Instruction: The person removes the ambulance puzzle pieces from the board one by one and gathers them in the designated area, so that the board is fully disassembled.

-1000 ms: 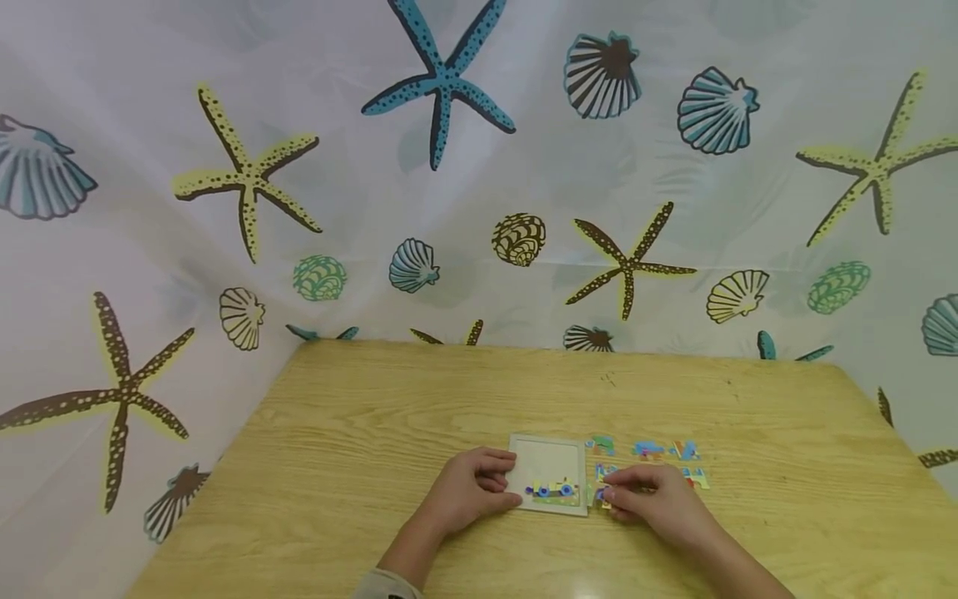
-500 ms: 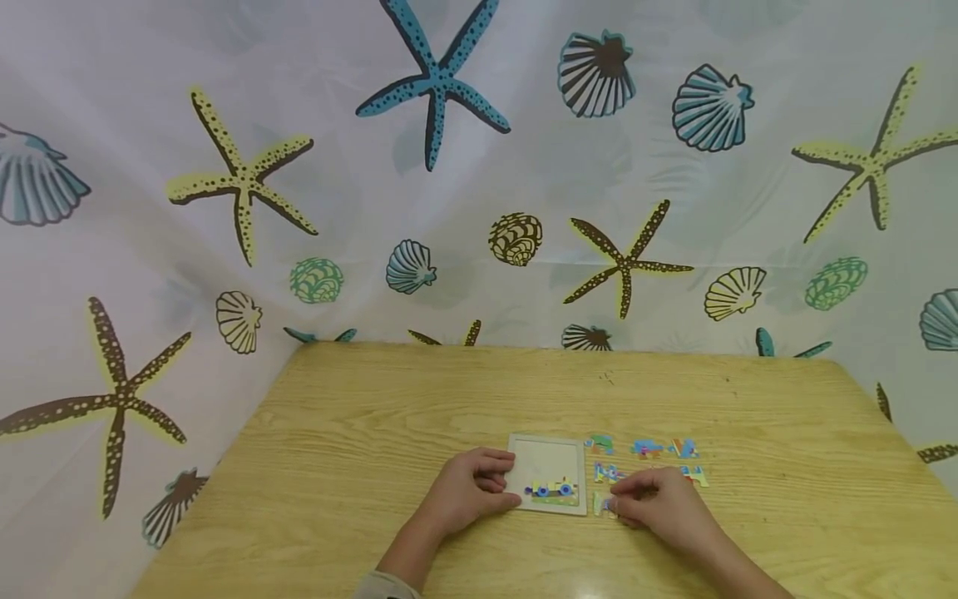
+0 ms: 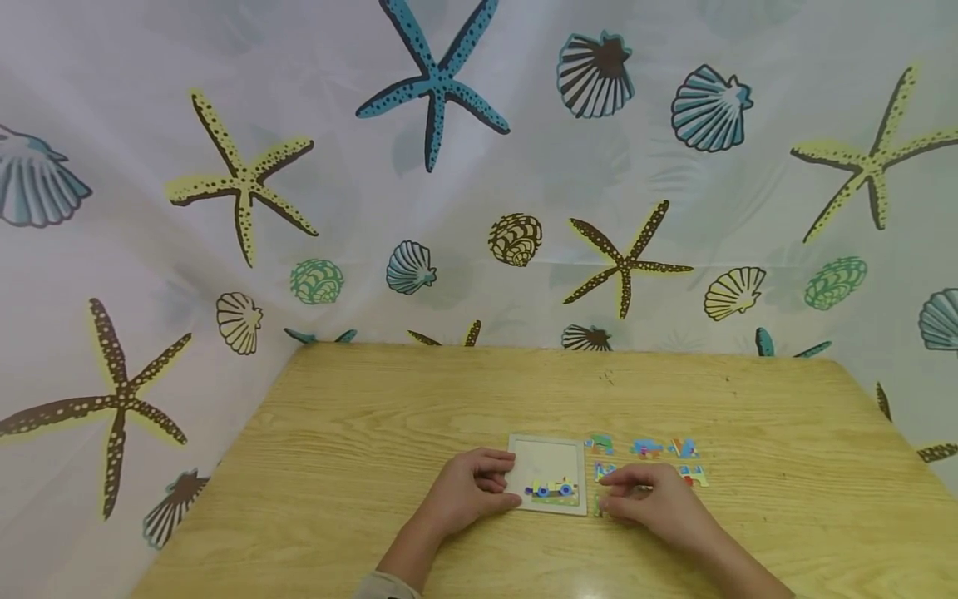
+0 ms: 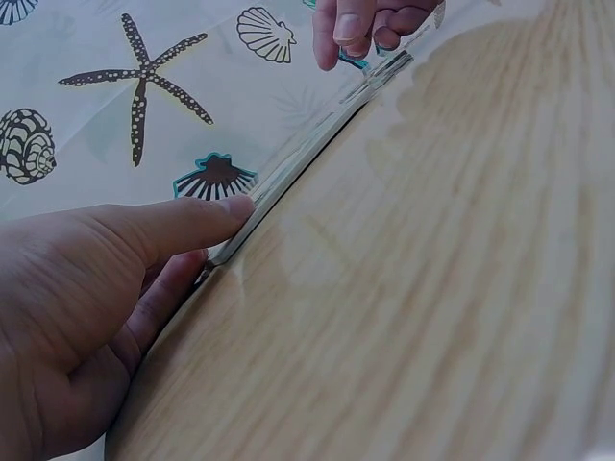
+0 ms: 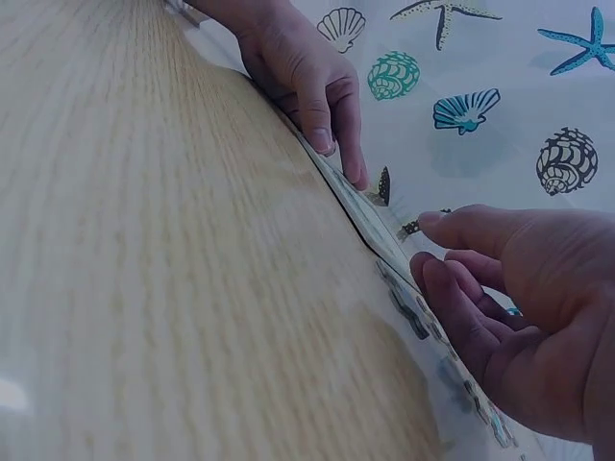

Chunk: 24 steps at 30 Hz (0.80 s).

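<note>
A small square puzzle tray (image 3: 548, 439) with a pale rim lies on the table. Joined pieces showing a yellow vehicle with blue wheels (image 3: 552, 489) sit in its lower right part. My left hand (image 3: 471, 491) holds the tray's left edge, its thumb (image 4: 216, 221) on the rim in the left wrist view. Just right of the tray hovers my right hand (image 3: 659, 503), low over a greenish puzzle piece (image 3: 599, 504) that it partly covers. In the right wrist view, a gap separates the right thumb and fingers (image 5: 447, 288), with nothing visible between them.
Several loose puzzle pieces lie right of the tray, among them a green and orange one (image 3: 600, 444), a blue one (image 3: 647, 448) and a red and yellow one (image 3: 694, 475). The wooden table (image 3: 359, 433) meets a shell-patterned curtain (image 3: 479, 299) behind.
My right hand drew slightly right from the tray's edge, leaving the greenish piece on the table, then came back left over it. The left hand stays on the tray.
</note>
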{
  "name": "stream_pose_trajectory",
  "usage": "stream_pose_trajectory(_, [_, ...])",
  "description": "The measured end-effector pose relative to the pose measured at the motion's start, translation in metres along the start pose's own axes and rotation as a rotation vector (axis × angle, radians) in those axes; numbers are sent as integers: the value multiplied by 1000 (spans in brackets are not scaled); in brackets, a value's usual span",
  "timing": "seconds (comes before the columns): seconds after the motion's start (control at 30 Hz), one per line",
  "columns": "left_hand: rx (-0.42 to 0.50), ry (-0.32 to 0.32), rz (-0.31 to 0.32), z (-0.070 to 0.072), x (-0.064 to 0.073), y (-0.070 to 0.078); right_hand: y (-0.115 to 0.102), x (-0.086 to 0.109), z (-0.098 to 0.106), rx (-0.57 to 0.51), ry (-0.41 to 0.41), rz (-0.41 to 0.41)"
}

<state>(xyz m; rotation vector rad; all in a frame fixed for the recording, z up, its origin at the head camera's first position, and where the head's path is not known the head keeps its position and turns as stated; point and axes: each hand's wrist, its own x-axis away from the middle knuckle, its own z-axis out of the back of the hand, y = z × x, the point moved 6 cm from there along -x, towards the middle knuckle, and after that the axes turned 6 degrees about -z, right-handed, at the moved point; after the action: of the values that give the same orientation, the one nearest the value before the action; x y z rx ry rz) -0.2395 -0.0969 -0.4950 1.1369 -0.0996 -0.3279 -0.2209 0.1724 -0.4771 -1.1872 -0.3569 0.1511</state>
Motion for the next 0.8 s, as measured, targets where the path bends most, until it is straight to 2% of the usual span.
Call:
stream_pose_trajectory(0.2, [5,-2,-1,0,0,-1,-13,-6,-10,-6,-64,32])
stream_pose_trajectory(0.4, [-11,-11,-8,1,0,-1,-19,-14,-22,20,-88,20])
stream_pose_trajectory(0.6, [-16,-7,-17,3,-1,0,-29,-24,-36,25,-119,51])
stream_pose_trajectory(0.8, [7,-3,-23,2,0,1,-34,-29,-47,107,-110,83])
